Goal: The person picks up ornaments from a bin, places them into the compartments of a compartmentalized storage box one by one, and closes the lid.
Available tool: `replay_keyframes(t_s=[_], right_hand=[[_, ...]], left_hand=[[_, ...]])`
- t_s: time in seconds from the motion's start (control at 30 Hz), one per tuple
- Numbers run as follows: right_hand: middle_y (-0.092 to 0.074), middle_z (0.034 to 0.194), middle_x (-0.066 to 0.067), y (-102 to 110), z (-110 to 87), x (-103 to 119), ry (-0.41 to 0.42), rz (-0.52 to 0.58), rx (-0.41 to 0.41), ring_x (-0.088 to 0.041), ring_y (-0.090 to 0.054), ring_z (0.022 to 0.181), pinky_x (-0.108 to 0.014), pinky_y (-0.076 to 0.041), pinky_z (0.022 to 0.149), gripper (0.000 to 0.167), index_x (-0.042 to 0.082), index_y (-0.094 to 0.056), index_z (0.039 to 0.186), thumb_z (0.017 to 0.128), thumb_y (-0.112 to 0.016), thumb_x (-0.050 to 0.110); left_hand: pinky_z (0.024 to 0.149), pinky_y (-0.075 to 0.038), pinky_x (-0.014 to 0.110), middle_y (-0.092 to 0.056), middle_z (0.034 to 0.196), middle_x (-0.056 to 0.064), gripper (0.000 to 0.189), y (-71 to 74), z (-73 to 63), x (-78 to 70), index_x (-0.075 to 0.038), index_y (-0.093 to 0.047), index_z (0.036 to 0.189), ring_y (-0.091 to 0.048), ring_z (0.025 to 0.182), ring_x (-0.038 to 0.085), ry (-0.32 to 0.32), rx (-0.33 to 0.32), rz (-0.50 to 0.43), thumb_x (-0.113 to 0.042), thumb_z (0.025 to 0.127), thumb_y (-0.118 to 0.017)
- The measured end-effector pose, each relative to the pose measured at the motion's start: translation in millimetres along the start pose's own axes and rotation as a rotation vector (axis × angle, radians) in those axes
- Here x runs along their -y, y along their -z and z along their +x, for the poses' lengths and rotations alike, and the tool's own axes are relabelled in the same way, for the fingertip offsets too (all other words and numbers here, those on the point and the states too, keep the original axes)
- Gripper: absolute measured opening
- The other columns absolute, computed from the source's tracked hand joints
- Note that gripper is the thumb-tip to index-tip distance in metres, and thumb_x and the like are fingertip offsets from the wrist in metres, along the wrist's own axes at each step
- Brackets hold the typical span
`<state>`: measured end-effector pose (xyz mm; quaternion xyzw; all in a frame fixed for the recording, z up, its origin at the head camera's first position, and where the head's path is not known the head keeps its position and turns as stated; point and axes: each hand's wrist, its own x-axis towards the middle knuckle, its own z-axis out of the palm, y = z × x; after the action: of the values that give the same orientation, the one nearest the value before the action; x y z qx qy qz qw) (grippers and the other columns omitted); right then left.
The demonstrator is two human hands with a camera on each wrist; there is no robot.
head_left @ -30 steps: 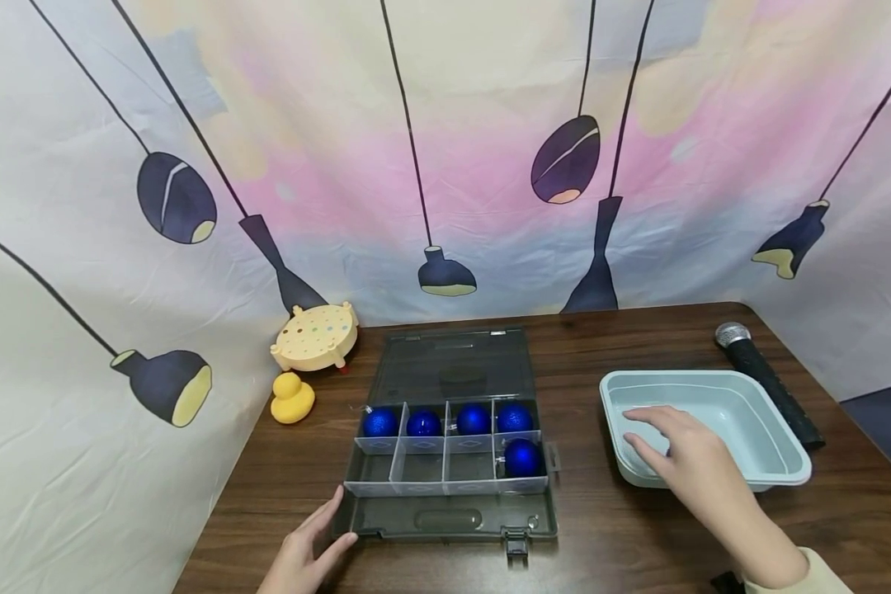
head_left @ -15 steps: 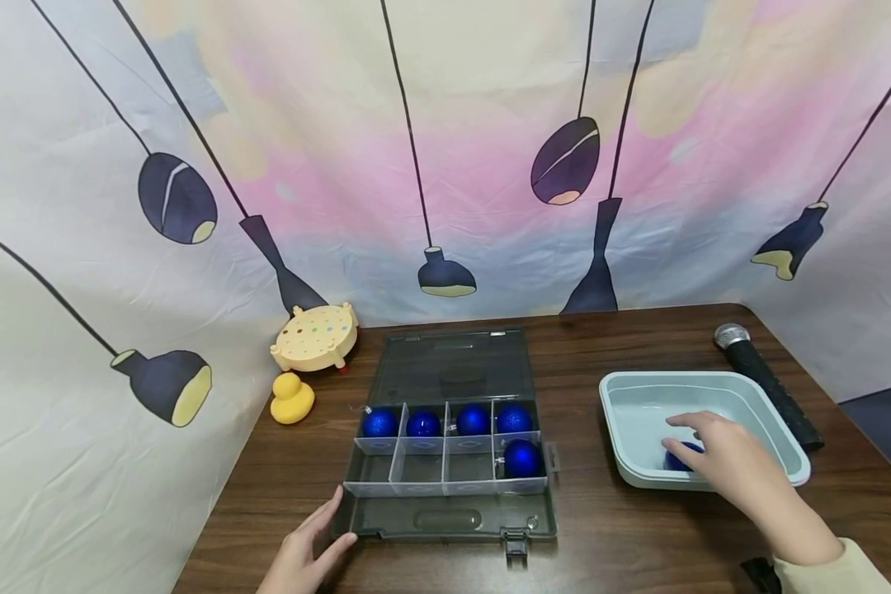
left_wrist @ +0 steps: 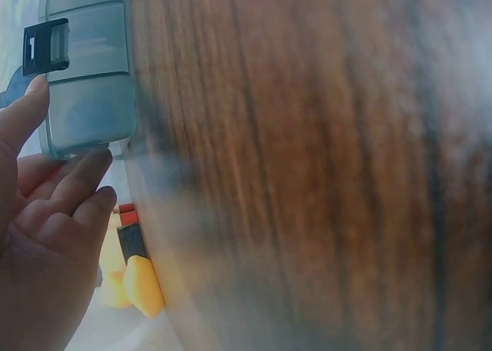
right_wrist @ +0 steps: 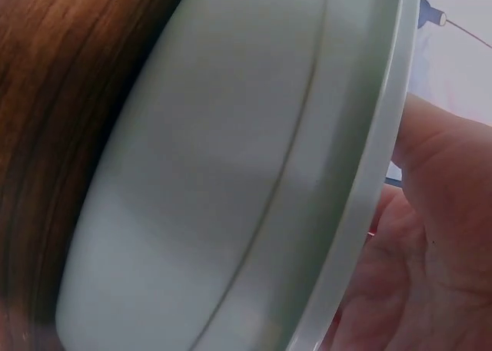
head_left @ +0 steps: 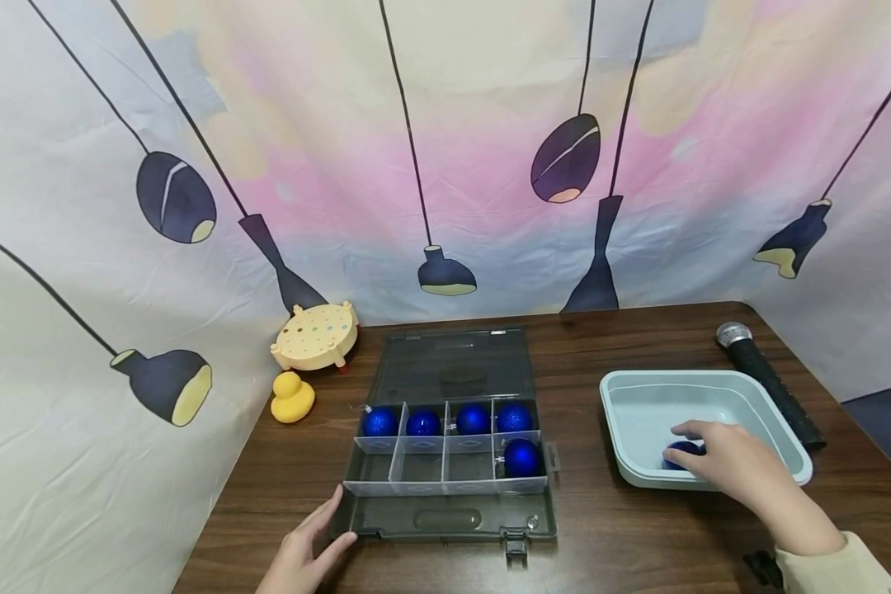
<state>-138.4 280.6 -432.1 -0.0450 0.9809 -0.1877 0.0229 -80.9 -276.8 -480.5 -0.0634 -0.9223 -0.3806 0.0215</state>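
In the head view, a blue Christmas bauble (head_left: 685, 454) lies low inside the pale blue plastic basin (head_left: 642, 386). My right hand (head_left: 742, 466) reaches over the basin's front side and grips this bauble, thumb in front; the fingers partly cover it. The right wrist view shows mostly the basin's outer wall (right_wrist: 207, 167), with the hand (right_wrist: 438, 213) behind its rim. A grey compartment box (head_left: 449, 518) stands with its lid laid back. Blue baubles (head_left: 473, 419) fill its back row, and another bauble (head_left: 523, 458) sits front right. My left hand (head_left: 304, 549) touches the box's front left corner, fingers extended.
A yellow rubber duck (head_left: 292, 398) and a cream dotted toy drum-like piece (head_left: 315, 337) stand left of the box. Behind the basin's right side lies a black microphone (head_left: 768, 384). A printed cloth (head_left: 490, 247) hangs along the wooden table's (head_left: 586, 503) back edge.
My right hand has moved right and down into the basin, and its thumb and fingers have closed onto the bauble there. The left hand and the box have stayed still.
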Motion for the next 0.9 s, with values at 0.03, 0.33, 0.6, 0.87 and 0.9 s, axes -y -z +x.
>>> replay_keyframes(t_s=[0.03, 0.33, 0.6, 0.87, 0.9], right_hand=[[-0.068, 0.099, -0.022, 0.6, 0.4, -0.1, 0.002, 0.002, 0.002, -0.033, -0.063, 0.083, -0.054, -0.050, 0.067, 0.051, -0.001, -0.070, 0.108, 0.081, -0.075, 0.041], [-0.064, 0.105, -0.029, 10.4, 4.0, -2.9, -0.038, -0.014, 0.126, -0.049, -0.056, 0.100, -0.062, -0.047, 0.076, 0.058, -0.005, -0.068, 0.111, 0.082, -0.074, 0.045], [-0.065, 0.103, -0.028, 9.6, 4.8, -3.7, -0.040, -0.015, 0.169, -0.049, -0.057, 0.099, -0.061, -0.047, 0.076, 0.057, -0.006, -0.067, 0.111, 0.083, -0.073, 0.043], [-0.066, 0.101, -0.026, 8.2, 5.2, -2.1, -0.017, 0.002, 0.116, -0.048, -0.057, 0.100, -0.062, -0.046, 0.078, 0.050, -0.005, -0.069, 0.108, 0.080, -0.078, 0.036], [-0.066, 0.101, -0.026, 8.3, 5.5, -2.0, -0.012, 0.003, 0.109, -0.048, -0.058, 0.100, -0.062, -0.046, 0.078, 0.050, -0.005, -0.069, 0.108, 0.080, -0.078, 0.036]], left_hand=[[0.096, -0.044, 0.048, -0.052, 0.134, 0.023, 0.060, 0.0, 0.0, 0.1, 0.009, -0.050, 0.134, -0.051, 0.120, 0.037, 0.000, 0.000, -0.001, -0.020, 0.086, -0.074], [0.097, -0.042, 0.048, -0.051, 0.135, 0.021, 0.060, 0.6, 0.4, -0.2, 0.008, -0.050, 0.135, -0.049, 0.122, 0.034, 0.020, -0.005, -0.016, -0.018, 0.086, -0.074], [0.097, -0.044, 0.046, -0.052, 0.134, 0.021, 0.059, 0.3, -0.4, 1.1, 0.007, -0.051, 0.134, -0.050, 0.121, 0.033, -0.001, -0.022, -0.006, -0.015, 0.085, -0.075], [0.093, -0.047, 0.045, -0.055, 0.131, 0.021, 0.059, -0.7, -2.0, 0.8, 0.007, -0.052, 0.133, -0.053, 0.117, 0.034, -0.046, -0.049, 0.015, -0.016, 0.084, -0.076], [0.093, -0.047, 0.045, -0.056, 0.131, 0.020, 0.059, -0.6, -2.3, 0.8, 0.006, -0.053, 0.133, -0.054, 0.116, 0.034, -0.053, -0.053, 0.022, -0.016, 0.084, -0.076]])
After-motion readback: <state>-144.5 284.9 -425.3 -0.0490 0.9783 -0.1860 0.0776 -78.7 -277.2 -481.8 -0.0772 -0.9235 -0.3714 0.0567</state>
